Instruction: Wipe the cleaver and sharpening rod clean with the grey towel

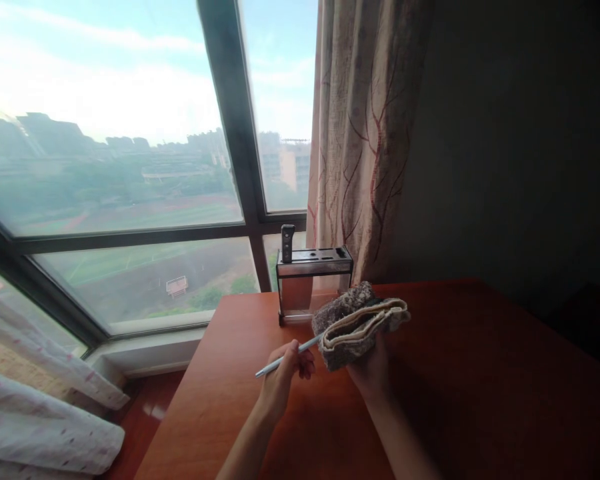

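My left hand [283,371] is closed around a slim silver rod [279,364], pen-like at its near end. The rod slants up to the right, and its far end meets a folded cloth [347,350]; whether it continues inside the folds is hidden. The cloth is thick, speckled grey outside with a cream edge. My right hand [373,370] grips the cloth from below and behind, its fingers mostly covered. Just beyond the cloth, a clear knife block [314,269] with a black frame stands upright on the table. One black knife handle [287,243] sticks up from its left end.
The reddish-brown wooden table [220,400] spreads under both hands, its left edge beside the window sill [150,353]. A large window fills the left and back. A patterned curtain [365,133] hangs behind the knife block, and another curtain [40,420] lies at lower left.
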